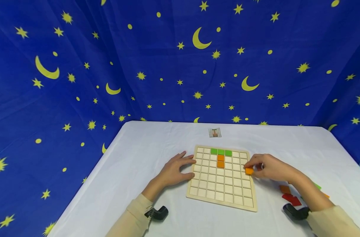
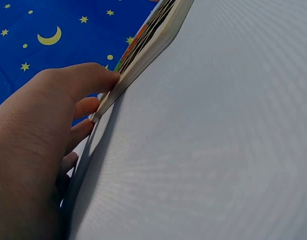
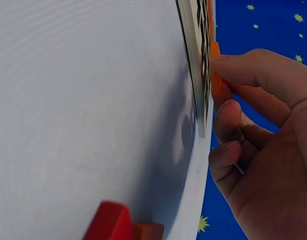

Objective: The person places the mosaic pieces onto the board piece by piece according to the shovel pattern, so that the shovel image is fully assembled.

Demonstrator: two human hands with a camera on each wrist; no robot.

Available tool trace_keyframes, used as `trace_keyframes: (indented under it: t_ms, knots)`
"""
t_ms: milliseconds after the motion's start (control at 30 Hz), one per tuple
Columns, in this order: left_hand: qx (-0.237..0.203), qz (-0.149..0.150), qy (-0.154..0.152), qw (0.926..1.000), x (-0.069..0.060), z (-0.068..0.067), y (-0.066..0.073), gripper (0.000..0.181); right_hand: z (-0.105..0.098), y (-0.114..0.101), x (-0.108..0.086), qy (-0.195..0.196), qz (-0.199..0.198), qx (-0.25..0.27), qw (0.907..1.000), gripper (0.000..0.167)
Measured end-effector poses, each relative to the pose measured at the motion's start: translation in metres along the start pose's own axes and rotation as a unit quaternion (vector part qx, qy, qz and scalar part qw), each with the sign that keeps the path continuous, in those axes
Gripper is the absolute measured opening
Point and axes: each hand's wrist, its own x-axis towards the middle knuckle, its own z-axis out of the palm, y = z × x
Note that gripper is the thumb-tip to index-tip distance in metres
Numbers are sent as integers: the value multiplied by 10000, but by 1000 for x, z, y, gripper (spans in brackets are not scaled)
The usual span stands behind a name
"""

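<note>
A square wooden grid board (image 1: 224, 194) lies on the white table. Three green tiles (image 1: 221, 151) sit in its top row, and two orange tiles (image 1: 220, 161) run downward below the middle one. My left hand (image 1: 174, 169) rests at the board's left edge, thumb and fingertips touching the frame, as the left wrist view also shows. At the right edge my right hand (image 1: 267, 167) pinches an orange tile (image 1: 249, 171) between thumb and finger, just over the rim. In the right wrist view that tile is seen edge-on beside the board.
A small picture card (image 1: 215, 132) with a grid pattern lies beyond the board. Loose red tiles (image 1: 291, 199), a dark orange tile (image 1: 285, 189) and some green and orange ones lie under the right forearm. A blue star-printed cloth (image 1: 180, 65) hangs behind the table.
</note>
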Motion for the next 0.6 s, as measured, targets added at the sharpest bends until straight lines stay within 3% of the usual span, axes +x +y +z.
trace_keyframes:
  t_ms: [300, 600]
  knots:
    - [33, 27, -27, 10000, 1, 0, 0, 55, 4, -2, 6, -36, -328, -66, 9994, 32]
    - [-6, 48, 24, 10000, 1, 0, 0, 53, 6, -11, 12, -150, -402, -44, 9991, 32]
